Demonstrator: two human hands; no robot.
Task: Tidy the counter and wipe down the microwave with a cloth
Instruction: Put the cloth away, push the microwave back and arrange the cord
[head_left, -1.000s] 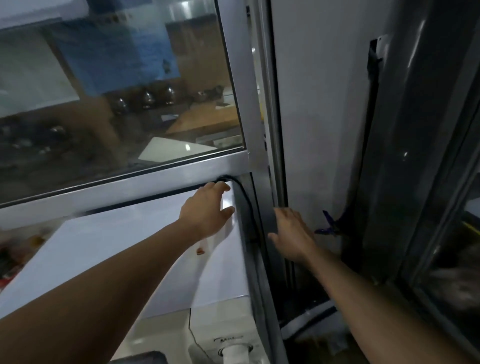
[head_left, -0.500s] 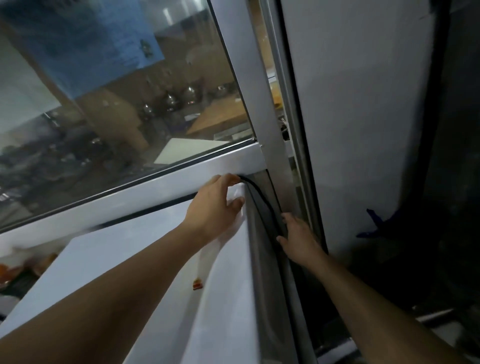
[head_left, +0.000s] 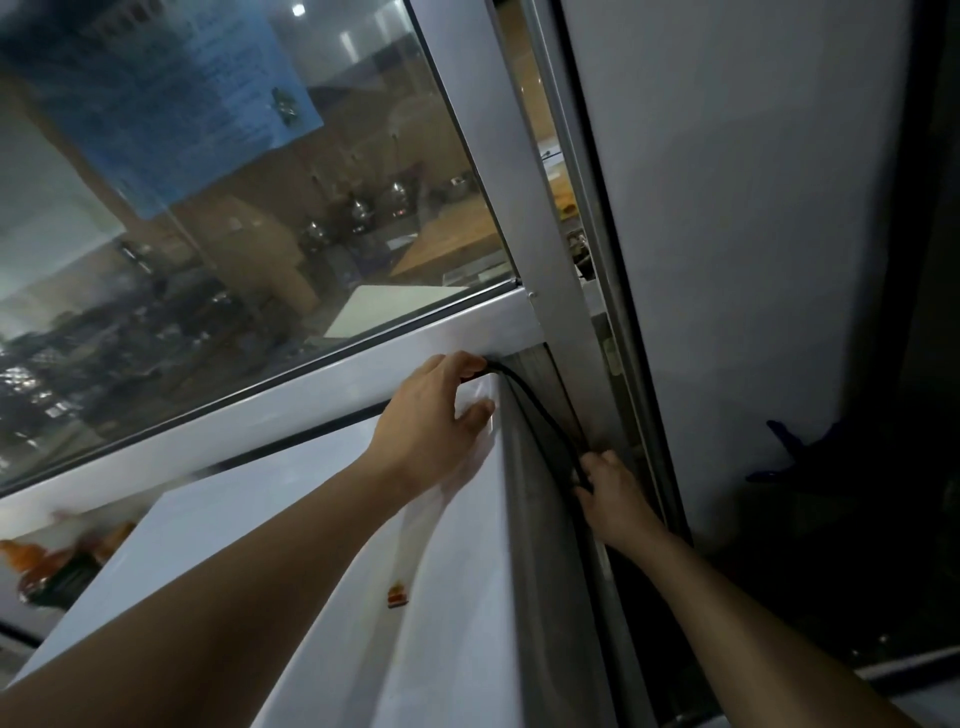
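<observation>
I am looking down over the white top of the microwave (head_left: 291, 561), which sits pushed up against a glass window (head_left: 234, 208) with a pale metal frame (head_left: 332, 384). My left hand (head_left: 431, 415) reaches to the far right corner of the microwave's top. Its thumb lies on the white panel and its fingers (head_left: 462, 364) curl over the back edge, where a black power cord (head_left: 540, 415) comes out. Whether they pinch the cord or just hook the edge, I cannot tell.

The cord runs down the narrow gap between the microwave's grey side and the window post. My right hand (head_left: 613, 499) is in that gap, fingers curled around the cord lower down. I seem to be holding the cord out of the way, or freeing it, so the casing can be reached for wiping.

No cloth is in view. A small orange-red smear (head_left: 397, 597) marks the microwave's top near its right edge.
</observation>
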